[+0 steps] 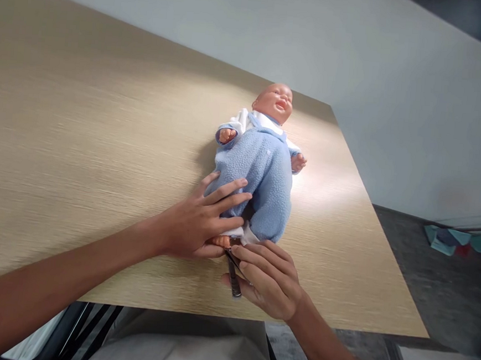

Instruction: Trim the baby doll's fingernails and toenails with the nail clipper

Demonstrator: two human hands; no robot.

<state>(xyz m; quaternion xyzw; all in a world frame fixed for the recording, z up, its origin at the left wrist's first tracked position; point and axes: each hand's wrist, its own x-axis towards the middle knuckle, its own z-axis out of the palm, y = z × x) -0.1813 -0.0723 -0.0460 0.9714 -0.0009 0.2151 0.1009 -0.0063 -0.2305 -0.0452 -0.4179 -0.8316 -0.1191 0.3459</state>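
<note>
Your left hand (198,221) lies fingers-spread over the leg of the plastic baby doll (262,170) in blue fleece, its thumb clasping the bare foot (221,240). Just beside it, your right hand (268,279) is curled closed round a slim dark metal tool (233,274), tip at the toes. Working there seems to call for a pinned foot and small, careful strokes.

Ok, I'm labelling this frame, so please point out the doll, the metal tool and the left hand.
doll (262,170): head view, on the blue fleece suit's belly.
metal tool (236,288): head view, on its dark lower end.
left hand (193,226): head view, on the back of the hand.
</note>
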